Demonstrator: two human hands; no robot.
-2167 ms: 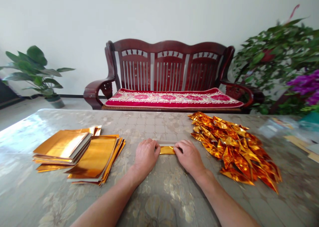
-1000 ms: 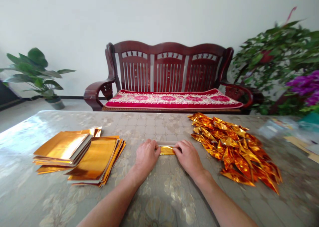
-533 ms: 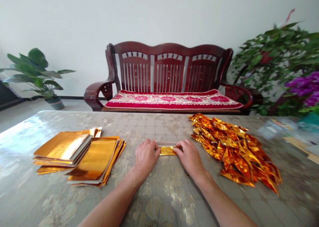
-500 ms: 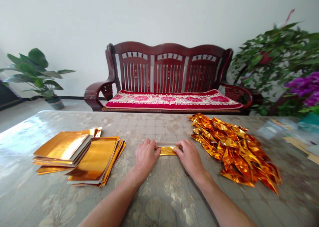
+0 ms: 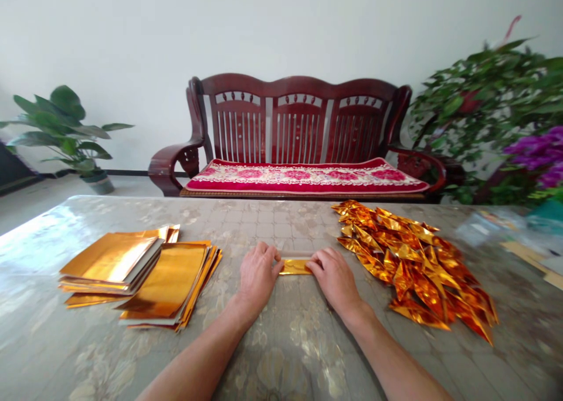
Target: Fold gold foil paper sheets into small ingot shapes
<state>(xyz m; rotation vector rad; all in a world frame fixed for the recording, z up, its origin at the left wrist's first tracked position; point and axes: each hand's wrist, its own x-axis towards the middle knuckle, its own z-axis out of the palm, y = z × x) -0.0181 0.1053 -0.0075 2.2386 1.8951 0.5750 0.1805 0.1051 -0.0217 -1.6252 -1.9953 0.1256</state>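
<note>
1. Two bare forearms come in over the worktop (image 5: 259, 360), angled toward each other.
2. The left hand (image 5: 259, 275) has its fingers curled, thumb and forefinger pinching the left end of the strip (image 5: 294, 267). The gap between the fingertips is too small for me to judge.
3. The right hand (image 5: 336, 278) mirrors it, curled just as loosely, thumb and forefinger nipping the right end.
4. The strip, shiny gold, lies crosswise between the two hands, low over the worktop, with a pale band along its far side. I can't tell whether it touches the surface.
5. Off to the left hand's side, well apart, sit two stacks (image 5: 165, 281) of flat gold sheets, one a little nearer than the other.
6. Beyond the right hand spreads a pile (image 5: 413, 266) of pointed, folded gold pieces, with some clear plastic (image 5: 488, 225) farther right.
7. Across the worktop stands a dark red bench (image 5: 299, 122) with a flowered mat (image 5: 303, 175).
</note>
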